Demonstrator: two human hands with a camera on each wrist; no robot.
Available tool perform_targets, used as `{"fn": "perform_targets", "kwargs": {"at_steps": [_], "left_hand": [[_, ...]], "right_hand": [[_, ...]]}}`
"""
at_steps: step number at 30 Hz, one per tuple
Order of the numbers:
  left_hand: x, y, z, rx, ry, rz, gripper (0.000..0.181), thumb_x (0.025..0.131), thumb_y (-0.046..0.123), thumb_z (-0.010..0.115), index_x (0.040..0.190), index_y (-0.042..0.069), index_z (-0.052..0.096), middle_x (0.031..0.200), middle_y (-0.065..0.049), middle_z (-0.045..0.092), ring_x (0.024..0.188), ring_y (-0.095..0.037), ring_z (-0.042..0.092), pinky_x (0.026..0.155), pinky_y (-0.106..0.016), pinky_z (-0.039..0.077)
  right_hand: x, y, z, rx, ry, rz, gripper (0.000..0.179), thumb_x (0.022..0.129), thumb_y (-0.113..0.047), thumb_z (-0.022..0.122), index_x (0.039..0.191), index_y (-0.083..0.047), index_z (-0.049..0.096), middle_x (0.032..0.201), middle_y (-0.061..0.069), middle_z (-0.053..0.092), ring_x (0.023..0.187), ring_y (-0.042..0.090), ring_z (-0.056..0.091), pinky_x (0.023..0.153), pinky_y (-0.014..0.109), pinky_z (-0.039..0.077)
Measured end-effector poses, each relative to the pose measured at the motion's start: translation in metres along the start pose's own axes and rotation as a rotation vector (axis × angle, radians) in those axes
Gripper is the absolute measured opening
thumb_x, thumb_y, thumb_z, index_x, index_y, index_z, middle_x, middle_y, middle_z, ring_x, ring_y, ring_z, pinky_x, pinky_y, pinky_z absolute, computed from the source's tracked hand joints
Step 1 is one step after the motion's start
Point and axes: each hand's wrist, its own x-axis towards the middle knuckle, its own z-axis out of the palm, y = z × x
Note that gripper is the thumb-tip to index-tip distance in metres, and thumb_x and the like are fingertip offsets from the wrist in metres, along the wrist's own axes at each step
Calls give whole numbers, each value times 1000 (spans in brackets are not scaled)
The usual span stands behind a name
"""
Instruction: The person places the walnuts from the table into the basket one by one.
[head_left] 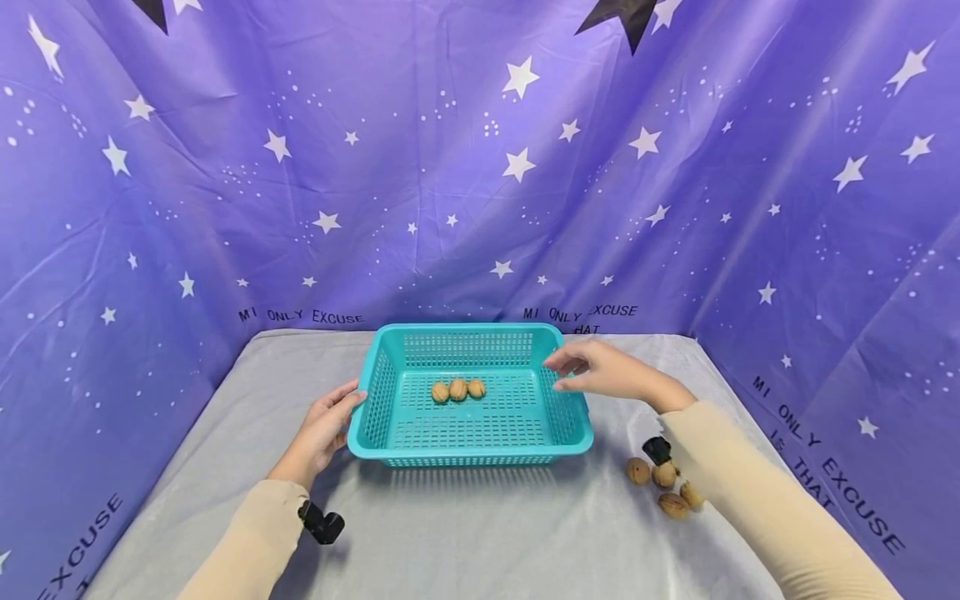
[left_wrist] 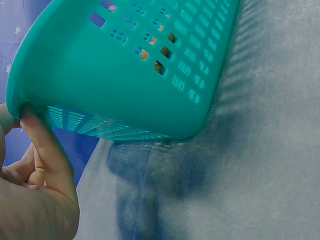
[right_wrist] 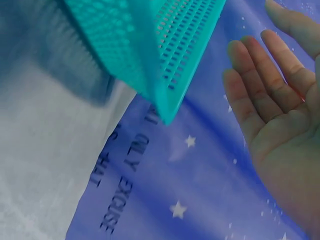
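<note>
A turquoise plastic basket (head_left: 471, 452) with slotted walls is in the middle of the head view. Three walnuts (head_left: 458, 389) lie side by side in a row on its floor. My left hand (head_left: 324, 429) grips the basket's left rim, and the left wrist view shows the fingers at the rim's edge (left_wrist: 30, 75). At the opposite side, my right hand (head_left: 600, 369) hovers by the right rim, palm empty and fingers loosely extended. In the right wrist view that hand (right_wrist: 285, 110) is apart from the basket (right_wrist: 172, 95).
Several more walnuts (head_left: 673, 505) sit on the grey cloth-covered table (head_left: 465, 533) beneath the right forearm. A purple star-printed curtain (head_left: 450, 167) encloses the table at the back and both sides. Black wrist cameras (head_left: 321, 523) are strapped to both sleeves.
</note>
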Motion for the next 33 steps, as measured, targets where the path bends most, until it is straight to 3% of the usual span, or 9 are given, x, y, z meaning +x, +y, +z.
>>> {"fn": "perform_targets", "kwargs": {"at_steps": [7,15,23,33], "left_hand": [[1,1,0,-11,0,-8,61,101,32,63,154,12,42,129,-13,57,89,-14,66,67,-29,59],[1,1,0,-20,-8,-15,61,101,31,63,154,13,41,129,-14,57,88,-13,65,66,-29,59],[-1,1,0,-9,-3,-10,62,101,32,63,155,11,40,132,-13,56,93,-15,67,68,-29,60],[0,0,0,-24,-14,-3,61,101,33,62,155,14,40,136,-14,54,93,-14,67,69,-29,59]], "right_hand": [[-42,18,-5,-18,84,9,40,93,-23,75,124,-1,67,118,9,69,104,27,66,92,50,53],[-77,37,-1,-46,143,33,33,93,-24,75,120,-6,70,116,3,71,98,19,68,86,37,57],[-97,58,13,-23,120,74,32,95,-24,73,120,-5,69,115,5,70,99,23,67,84,34,57],[-123,89,43,52,58,207,37,93,-21,74,122,1,67,117,16,68,102,32,66,85,36,57]]}}
